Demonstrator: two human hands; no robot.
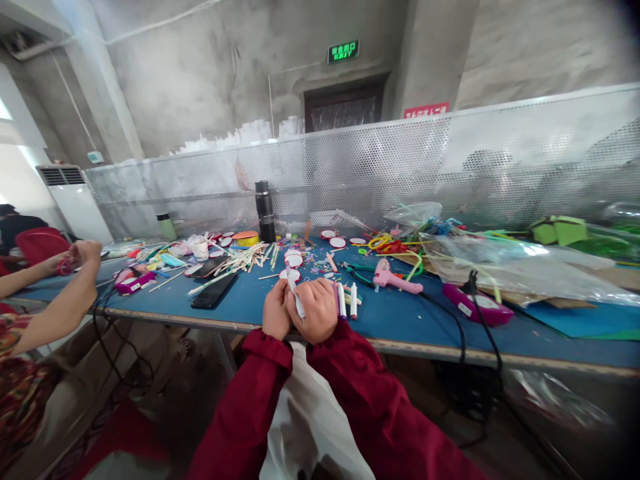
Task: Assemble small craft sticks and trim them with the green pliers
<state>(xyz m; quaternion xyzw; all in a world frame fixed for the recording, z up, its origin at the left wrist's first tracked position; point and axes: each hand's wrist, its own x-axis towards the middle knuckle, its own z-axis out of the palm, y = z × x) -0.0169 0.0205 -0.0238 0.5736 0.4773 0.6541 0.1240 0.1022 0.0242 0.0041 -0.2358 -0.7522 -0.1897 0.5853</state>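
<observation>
Close together at the table's front edge, both my hands are closed. My right hand (319,310) grips a slim white marker (296,295), which slants up and away between the hands. My left hand (277,311) presses against it from the other side, its fingers curled; what they hold is hidden. Just beyond the fingertips lie round white discs with red rims (293,259). Two white markers, one with a purple end (342,300) and one with a dark red end (353,300), lie beside my right hand.
A black phone (215,291) lies left, near wooden sticks (253,257) and a black bottle (265,212). Right are pliers (359,275), a pink glue gun (396,277), a purple box (477,305) with cables, and plastic bags (530,263). Another person's arms (65,293) reach in at left.
</observation>
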